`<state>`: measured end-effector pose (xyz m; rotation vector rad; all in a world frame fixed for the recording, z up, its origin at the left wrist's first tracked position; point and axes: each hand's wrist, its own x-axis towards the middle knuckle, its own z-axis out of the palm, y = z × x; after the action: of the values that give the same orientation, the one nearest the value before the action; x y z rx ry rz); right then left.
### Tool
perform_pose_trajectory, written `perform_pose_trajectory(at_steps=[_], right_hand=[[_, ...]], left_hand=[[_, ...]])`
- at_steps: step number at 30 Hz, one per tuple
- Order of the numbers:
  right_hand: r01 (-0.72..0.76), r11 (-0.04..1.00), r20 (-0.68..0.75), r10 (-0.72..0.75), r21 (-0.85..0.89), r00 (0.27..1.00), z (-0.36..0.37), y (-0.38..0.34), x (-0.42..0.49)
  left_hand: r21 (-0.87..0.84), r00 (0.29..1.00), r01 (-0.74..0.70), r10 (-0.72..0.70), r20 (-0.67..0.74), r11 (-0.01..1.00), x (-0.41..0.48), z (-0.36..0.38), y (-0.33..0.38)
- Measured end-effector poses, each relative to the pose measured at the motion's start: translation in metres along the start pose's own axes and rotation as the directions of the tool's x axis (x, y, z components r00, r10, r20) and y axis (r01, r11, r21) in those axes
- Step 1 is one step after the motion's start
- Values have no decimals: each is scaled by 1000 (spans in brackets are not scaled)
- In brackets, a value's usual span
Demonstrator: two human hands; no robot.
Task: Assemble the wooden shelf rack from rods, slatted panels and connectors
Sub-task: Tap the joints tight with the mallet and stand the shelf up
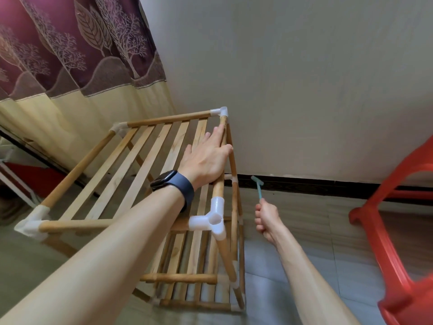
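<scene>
The rack (pixel 150 184) stood on the floor (pixel 304 266) by the wall (pixel 304 78). The left hand (pixel 206 158) lay flat and released on its top right rod (pixel 221 158), fingers spread over the slats (pixel 140 165). Four white connectors (pixel 214 222) marked the top corners. Right of it, the right hand (pixel 267 219) kept a clenched grip on one small teal hammer (pixel 257 186). Farther right stood a red chair (pixel 398 231); a curtain (pixel 70 55) hung beyond the left hand.
</scene>
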<state>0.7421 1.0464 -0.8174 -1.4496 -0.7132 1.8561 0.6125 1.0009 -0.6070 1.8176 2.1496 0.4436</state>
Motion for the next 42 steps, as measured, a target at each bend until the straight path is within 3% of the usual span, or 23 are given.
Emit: perform_pose_trajectory(at_steps=[5,8,12,17,22,27,30,34,37,40,42], right_hand=[[59,976,-51,-71,-208,996,-39,42,-35],[116,910,-53,-149,-398,987,-73,75,-69],[213,735,-25,-298,-644,954,-103,99,-128],[298,500,50,-450,-813,891,-118,108,-208],[311,255,140,-524,-915,840,-124,134,-246],[304,18,236,-586,-953,775,-99,143,-245],[259,-28,227,-582,-965,781,-87,143,-238],[143,-113,180,-469,-983,865,-75,145,-231],[153,-107,186,-477,-982,859,-71,139,-230],[296,-36,252,-631,-955,734,-68,123,-233],[464,63,244,-783,-884,572,-65,116,-237]], left_hand=[[-7,998,53,-53,-30,999,22,5,12],[7,990,123,-122,-74,992,29,2,16],[280,985,103,-59,-160,955,7,-12,30],[221,992,13,14,-122,975,-49,-21,44],[204,894,-95,174,-413,974,-132,7,9],[293,820,-85,234,-522,952,-166,30,-46],[358,788,-124,311,-531,925,-175,45,-65],[339,760,-121,306,-573,933,-174,53,-65],[356,731,-123,327,-600,927,-170,53,-69],[377,710,-136,356,-608,916,-168,52,-75],[383,696,-139,365,-618,913,-167,54,-75]])
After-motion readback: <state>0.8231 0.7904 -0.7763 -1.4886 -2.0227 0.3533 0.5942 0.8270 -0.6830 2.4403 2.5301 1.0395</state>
